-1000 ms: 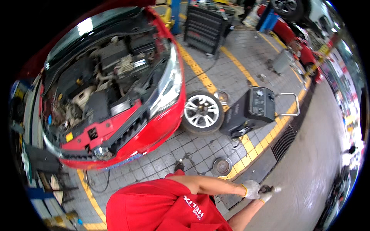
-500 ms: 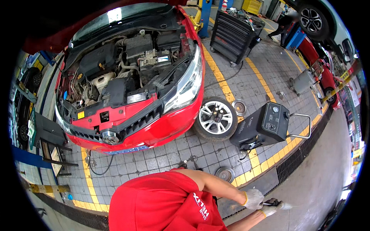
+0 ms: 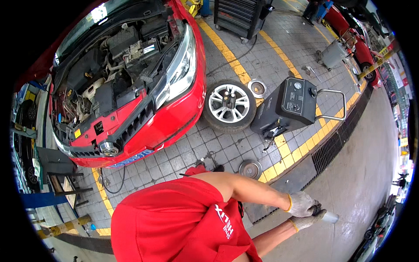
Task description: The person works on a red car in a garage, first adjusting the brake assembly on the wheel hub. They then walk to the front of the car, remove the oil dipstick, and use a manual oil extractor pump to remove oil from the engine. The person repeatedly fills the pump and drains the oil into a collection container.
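In the head view, I have the gloved left hand (image 3: 302, 204) and right hand (image 3: 308, 220) curled around a dark-and-pale cylindrical object (image 3: 331, 217), contents hidden. Up-left of the fingers are a grey metal disc (image 3: 250, 169), a black boxy machine (image 3: 281, 107) and a silver-spoked wheel (image 3: 229, 105).

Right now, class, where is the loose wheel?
In the head view, the wheel lies on the floor right of the near red car, left of the black machine.

White glare on windscreen (image 3: 95, 18) (edges bowed)
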Tool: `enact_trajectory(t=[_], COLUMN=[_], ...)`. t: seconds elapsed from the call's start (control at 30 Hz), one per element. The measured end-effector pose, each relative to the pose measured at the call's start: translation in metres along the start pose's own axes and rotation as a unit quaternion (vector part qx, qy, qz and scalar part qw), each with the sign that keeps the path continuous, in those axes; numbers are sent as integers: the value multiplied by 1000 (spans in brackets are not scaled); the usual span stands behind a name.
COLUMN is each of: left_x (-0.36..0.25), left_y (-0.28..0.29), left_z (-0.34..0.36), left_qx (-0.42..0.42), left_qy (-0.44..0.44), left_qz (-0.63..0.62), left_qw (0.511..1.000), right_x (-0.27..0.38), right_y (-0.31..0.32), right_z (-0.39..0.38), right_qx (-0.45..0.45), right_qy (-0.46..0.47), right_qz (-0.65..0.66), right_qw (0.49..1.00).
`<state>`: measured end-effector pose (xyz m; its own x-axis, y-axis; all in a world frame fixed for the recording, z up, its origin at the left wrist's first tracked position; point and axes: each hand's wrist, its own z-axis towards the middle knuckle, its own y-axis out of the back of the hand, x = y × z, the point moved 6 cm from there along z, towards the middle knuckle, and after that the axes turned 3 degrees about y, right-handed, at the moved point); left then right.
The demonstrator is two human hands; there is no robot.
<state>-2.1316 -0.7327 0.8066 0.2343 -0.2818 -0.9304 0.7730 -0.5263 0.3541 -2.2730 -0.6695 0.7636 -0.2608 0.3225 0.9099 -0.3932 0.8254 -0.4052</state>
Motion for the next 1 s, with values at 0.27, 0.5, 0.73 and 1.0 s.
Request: enact_trajectory(t=[0.27,0.5,0.73,1.0], left_x=[-6,12,59,141], left_y=[112,301,467,660], left_z=[-13,-68,-183,-304], left_qx=[-116,-238,-333,-525], left_qy=[-64,-28,78,-2], left_qz=[-35,-141,-185,-339], left_qw=[991,961,921,781], right_x=[55,-34,-111,-143], right_y=[-99,-241,-371,-543], right_z=[-30,-130,-324,-525], right_qx=[82,398,644,781], right_qy=[124,-28,-25,120], right_qz=[3,-127,-238,-320], right_qw=[989,908,727,522])
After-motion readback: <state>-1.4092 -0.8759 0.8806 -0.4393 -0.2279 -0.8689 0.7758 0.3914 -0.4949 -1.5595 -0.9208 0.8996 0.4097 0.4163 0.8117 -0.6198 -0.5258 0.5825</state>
